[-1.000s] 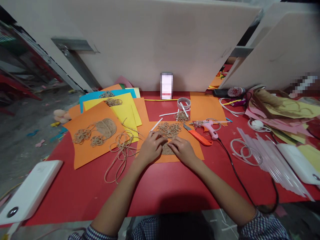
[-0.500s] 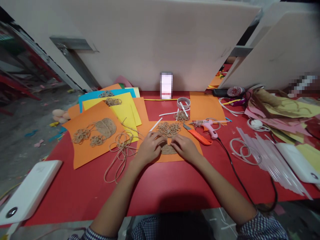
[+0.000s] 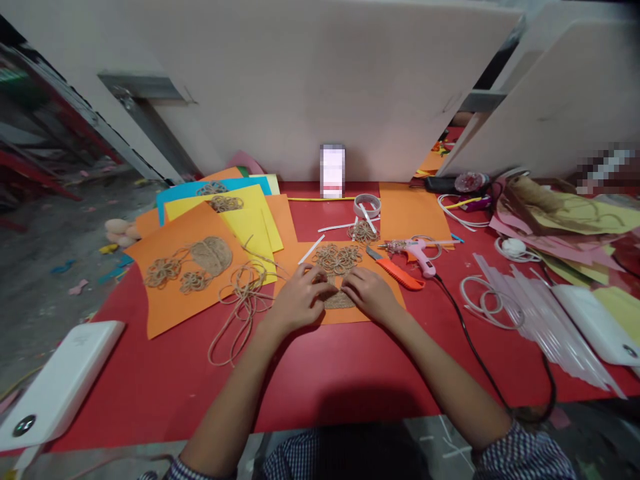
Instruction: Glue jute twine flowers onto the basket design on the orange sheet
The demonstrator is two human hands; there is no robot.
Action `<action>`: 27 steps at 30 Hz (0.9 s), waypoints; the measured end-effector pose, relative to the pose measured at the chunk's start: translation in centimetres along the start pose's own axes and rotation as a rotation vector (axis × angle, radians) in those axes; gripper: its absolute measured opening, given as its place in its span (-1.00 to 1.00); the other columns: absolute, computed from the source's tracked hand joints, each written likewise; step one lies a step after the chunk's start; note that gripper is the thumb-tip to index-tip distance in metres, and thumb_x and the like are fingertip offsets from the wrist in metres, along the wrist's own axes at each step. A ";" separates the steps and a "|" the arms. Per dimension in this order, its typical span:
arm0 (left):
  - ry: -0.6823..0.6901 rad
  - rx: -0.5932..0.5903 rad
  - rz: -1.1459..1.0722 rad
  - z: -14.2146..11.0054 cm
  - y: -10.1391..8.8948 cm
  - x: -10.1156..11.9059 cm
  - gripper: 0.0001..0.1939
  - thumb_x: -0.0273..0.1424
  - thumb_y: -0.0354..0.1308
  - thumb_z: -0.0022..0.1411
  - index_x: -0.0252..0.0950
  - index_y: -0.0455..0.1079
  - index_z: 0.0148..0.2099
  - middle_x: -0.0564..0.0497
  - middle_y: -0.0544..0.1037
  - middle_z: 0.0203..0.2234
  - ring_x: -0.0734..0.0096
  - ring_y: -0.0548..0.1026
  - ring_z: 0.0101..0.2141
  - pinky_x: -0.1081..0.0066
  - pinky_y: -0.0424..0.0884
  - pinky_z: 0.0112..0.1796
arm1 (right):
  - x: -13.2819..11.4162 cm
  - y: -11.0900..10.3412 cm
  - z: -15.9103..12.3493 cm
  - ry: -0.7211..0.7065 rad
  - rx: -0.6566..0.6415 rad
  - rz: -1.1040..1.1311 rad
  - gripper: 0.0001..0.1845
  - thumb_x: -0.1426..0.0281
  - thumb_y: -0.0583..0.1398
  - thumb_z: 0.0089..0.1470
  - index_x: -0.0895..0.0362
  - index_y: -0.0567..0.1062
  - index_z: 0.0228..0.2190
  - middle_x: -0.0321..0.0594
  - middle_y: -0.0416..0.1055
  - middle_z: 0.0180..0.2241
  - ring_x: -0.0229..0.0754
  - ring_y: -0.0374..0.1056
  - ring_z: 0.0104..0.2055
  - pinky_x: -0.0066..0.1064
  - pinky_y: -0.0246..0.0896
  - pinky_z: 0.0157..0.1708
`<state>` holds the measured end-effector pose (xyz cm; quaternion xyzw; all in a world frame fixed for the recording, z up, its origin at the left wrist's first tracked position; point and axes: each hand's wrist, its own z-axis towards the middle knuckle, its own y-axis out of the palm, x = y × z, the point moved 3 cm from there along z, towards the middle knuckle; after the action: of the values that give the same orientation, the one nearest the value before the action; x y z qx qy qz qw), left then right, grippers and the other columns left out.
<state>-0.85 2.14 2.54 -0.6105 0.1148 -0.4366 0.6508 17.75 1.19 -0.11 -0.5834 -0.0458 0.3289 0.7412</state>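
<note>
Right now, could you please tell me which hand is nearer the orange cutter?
Right: the right hand lies on the near side of the orange cutter; the left hand is farther off, to its left.

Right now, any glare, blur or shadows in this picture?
Head view: the phone screen is pixelated and bright white; head view: a shadow darkens the red table near its front edge; head view: the left hand and right hand read clearer than the blurred floor at left.
</note>
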 end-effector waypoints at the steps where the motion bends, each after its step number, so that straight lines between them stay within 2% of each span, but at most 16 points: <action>1: 0.001 -0.003 0.005 0.0 0.0 0.0 -0.55 -0.61 0.04 0.05 -0.19 0.57 -0.08 -0.08 0.44 -0.15 0.13 0.27 -0.05 0.13 0.34 0.02 | 0.0 0.1 0.0 -0.005 0.003 -0.009 -0.86 0.37 0.14 0.28 0.13 0.48 -0.30 -0.15 0.43 -0.30 -0.13 0.30 -0.24 -0.34 0.15 -0.23; 5: 0.002 -0.010 0.031 0.0 0.1 0.1 -0.54 -0.59 0.04 0.06 -0.19 0.55 -0.03 -0.10 0.43 -0.15 0.10 0.26 -0.04 0.11 0.35 0.01 | 0.1 0.1 0.0 -0.002 0.002 -0.011 -0.84 0.38 0.13 0.29 0.14 0.48 -0.31 -0.14 0.44 -0.30 -0.13 0.31 -0.24 -0.33 0.16 -0.23; 9: 0.007 -0.024 0.046 0.0 0.1 0.2 -0.55 -0.58 0.04 0.07 -0.18 0.54 -0.03 -0.10 0.42 -0.14 0.09 0.26 -0.03 0.10 0.35 0.01 | 0.7 -0.5 -0.1 0.065 0.018 0.159 -0.91 0.39 0.16 0.25 0.12 0.47 -0.23 -0.17 0.49 -0.25 -0.14 0.36 -0.19 -0.33 0.20 -0.16; 14: -0.009 -0.012 0.045 0.0 0.2 0.2 -0.57 -0.59 0.03 0.07 -0.23 0.51 -0.04 -0.11 0.42 -0.13 0.09 0.26 -0.03 0.09 0.35 0.02 | 1.4 -1.1 -0.2 0.146 0.066 0.299 -0.87 0.44 0.21 0.19 0.10 0.46 -0.18 -0.21 0.50 -0.24 -0.16 0.38 -0.20 -0.34 0.22 -0.17; 27: -0.018 -0.049 0.023 0.1 0.5 0.7 -0.52 -0.56 0.04 0.10 -0.16 0.52 0.03 -0.11 0.41 -0.12 0.07 0.25 0.01 0.10 0.38 0.00 | 1.4 0.0 1.0 0.121 0.100 0.325 -0.86 0.48 0.19 0.19 0.08 0.46 -0.19 -0.20 0.50 -0.23 -0.13 0.38 -0.18 -0.29 0.24 -0.14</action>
<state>-0.16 1.67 2.41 -0.6289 0.1268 -0.4204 0.6415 18.41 2.77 -0.26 -0.5644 0.1100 0.4104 0.7077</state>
